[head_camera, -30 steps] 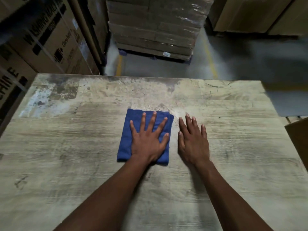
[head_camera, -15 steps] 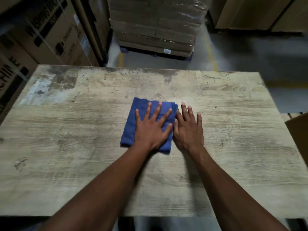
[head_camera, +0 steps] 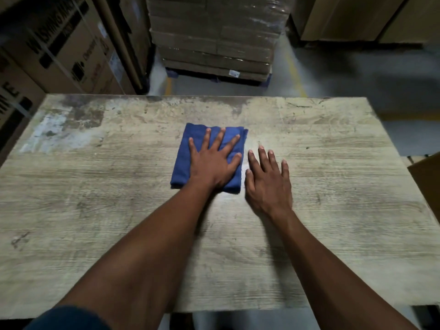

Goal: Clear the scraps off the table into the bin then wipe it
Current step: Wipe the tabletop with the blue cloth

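You've got 2 hands on the table (head_camera: 333, 186), both flat. Your left hand (head_camera: 214, 165) presses down on 1 blue cloth (head_camera: 184, 160), all 5 fingers straight and fanned wide, palm on the cloth's right half. Fingertips stop just short of its far edge. The cloth's folded into a rough rectangle and sits about mid-table, slightly toward the far side. Its near edge shows to the left & right of your wrist.

Your right hand (head_camera: 267, 184) lies just beside the cloth, on bare tabletop. Fingers straight, a bit spread, holding nothing. The thumb runs close along the cloth's right edge; can't tell if it touches. Both forearms stretch in from the near edge, bare, w/ 1 bit of dark blue sleeve (head_camera: 69, 317) at bottom left.

The tabletop's pale, worn wood grain. 1 big scuffed patch (head_camera: 59, 129), whitish & grey, at the far left corner, plus small dark marks near the left front. No scraps that I can make out on it, and the bin isn't in shot.

Beyond the table: 1 wrapped pallet stack of cartons (head_camera: 214, 36) straight ahead on the floor, shiny film over it, 1 small white label low on its front. Left side, large printed cardboard boxes (head_camera: 54, 51), at least 2, lettering partly cut off. Top right, more plain cartons (head_camera: 357, 17), count unclear. 1 brown box corner (head_camera: 426, 182) pokes in at the right edge, beside the table. Yellow line (head_camera: 295, 75) on the grey floor.
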A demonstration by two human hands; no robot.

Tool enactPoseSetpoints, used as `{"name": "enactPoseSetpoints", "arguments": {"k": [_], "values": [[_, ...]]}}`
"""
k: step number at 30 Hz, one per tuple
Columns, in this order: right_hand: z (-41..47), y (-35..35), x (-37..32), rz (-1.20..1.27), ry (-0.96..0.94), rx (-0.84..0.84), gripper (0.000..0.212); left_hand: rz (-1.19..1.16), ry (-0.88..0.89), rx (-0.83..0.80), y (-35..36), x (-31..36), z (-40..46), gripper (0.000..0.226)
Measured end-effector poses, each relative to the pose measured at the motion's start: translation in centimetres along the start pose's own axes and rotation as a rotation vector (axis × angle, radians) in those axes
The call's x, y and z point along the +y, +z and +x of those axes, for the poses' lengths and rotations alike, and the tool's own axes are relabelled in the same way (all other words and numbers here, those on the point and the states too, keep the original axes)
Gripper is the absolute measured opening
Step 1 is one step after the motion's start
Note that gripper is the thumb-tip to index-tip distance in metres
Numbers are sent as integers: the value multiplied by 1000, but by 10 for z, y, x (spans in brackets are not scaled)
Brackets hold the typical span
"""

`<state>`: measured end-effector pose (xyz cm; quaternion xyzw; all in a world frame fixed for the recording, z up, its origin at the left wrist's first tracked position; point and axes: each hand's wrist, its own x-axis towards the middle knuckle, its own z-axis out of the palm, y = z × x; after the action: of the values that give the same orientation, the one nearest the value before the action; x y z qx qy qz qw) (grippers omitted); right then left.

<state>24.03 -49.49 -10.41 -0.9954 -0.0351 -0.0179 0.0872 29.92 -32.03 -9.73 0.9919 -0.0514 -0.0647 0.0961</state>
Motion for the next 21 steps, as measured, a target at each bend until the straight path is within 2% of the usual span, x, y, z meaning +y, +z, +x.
{"name": "enactPoseSetpoints", "arguments": {"k": [4,10,13,17,21], "values": [[-1,0,0,-7,3,-12,64,-11,-20,13,4,-2,-13,66],[-16,-2,-18,5,69,-66,71,1,-42,12,10,-32,-122,67],[-34,4,-37,-8,75,-70,77,30,-62,-4,8,-53,-149,67],[-37,8,-45,-19,76,-76,76,23,-95,12,5,-65,-125,67],[-35,8,-46,-23,63,-63,76,-26,-165,49,-9,-85,-58,68]]}}
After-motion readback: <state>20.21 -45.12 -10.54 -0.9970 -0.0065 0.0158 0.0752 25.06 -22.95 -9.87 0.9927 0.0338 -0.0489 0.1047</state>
